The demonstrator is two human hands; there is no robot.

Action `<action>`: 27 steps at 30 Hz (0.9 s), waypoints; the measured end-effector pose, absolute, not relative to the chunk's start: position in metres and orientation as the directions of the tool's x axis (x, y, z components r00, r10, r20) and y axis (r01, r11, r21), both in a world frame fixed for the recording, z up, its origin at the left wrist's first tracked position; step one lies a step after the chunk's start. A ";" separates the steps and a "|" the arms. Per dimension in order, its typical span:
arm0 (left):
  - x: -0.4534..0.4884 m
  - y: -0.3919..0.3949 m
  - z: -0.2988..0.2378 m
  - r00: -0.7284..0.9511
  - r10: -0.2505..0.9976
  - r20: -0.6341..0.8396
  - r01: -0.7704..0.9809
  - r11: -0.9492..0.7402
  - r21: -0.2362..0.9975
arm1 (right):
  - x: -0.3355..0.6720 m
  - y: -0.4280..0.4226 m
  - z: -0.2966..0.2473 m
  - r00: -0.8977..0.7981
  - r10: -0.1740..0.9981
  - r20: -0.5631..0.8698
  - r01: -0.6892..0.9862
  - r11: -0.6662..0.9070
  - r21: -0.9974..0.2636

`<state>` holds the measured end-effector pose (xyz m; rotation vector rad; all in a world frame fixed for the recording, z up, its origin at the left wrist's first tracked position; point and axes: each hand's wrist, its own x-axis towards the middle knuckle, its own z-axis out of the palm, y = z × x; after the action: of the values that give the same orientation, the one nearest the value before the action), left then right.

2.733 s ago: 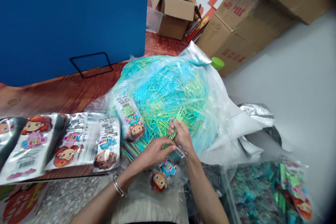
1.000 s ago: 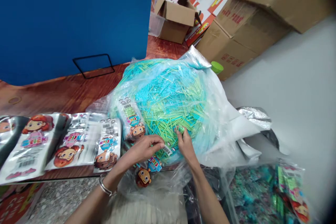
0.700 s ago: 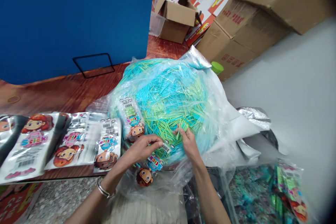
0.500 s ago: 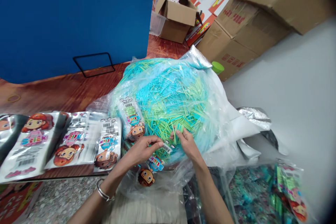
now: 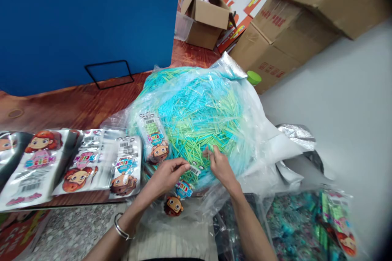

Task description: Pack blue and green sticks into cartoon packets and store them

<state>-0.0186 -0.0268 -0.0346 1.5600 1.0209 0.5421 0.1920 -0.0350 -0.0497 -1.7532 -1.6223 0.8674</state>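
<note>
My left hand (image 5: 168, 176) pinches the top edge of a small printed pouch (image 5: 184, 189), with a barcode, a "Stick" logo and a cartoon head, which hangs at the near side of the heap. My right hand (image 5: 221, 165) is closed at the fingertips around a few thin sticks, just right of the pouch; how many is hidden. Beneath both hands spreads a large heap of blue and green sticks (image 5: 196, 106) in a clear plastic bag (image 5: 249, 142). A filled pouch (image 5: 154, 138) with green sticks showing lies on the heap's left side.
Stacks of flat printed pouches (image 5: 126, 167) line the table (image 5: 104, 110) on the left. At lower right, a clear bin (image 5: 294, 220) holds filled pouches. A blue panel (image 5: 85, 20) stands behind, cardboard cartons (image 5: 275, 45) at back right, near a green lid (image 5: 254, 77).
My right hand has shifted slightly right and its fingers have turned over the heap; the sticks in it show less. My left hand keeps its pinch on the pouch, which has swung slightly right.
</note>
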 end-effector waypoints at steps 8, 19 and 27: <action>-0.016 -0.030 -0.043 0.197 0.969 -0.152 0.313 0.085 0.946 | 0.177 -0.059 -0.043 0.027 0.999 -0.045 0.181 -0.049 -0.982; -0.013 -0.025 -0.034 0.398 0.898 -0.185 0.110 0.154 0.982 | 0.163 -0.073 -0.052 -0.171 0.965 0.201 0.498 0.261 -0.827; -0.011 -0.017 -0.027 0.401 0.900 -0.173 0.330 0.034 0.943 | 0.164 -0.076 -0.053 -0.222 0.941 0.254 0.544 0.336 -0.769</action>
<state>-0.0114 -0.0169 -0.0272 1.5286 1.1395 0.6319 0.1645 -0.0761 -0.0532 -1.3053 -1.8844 0.7043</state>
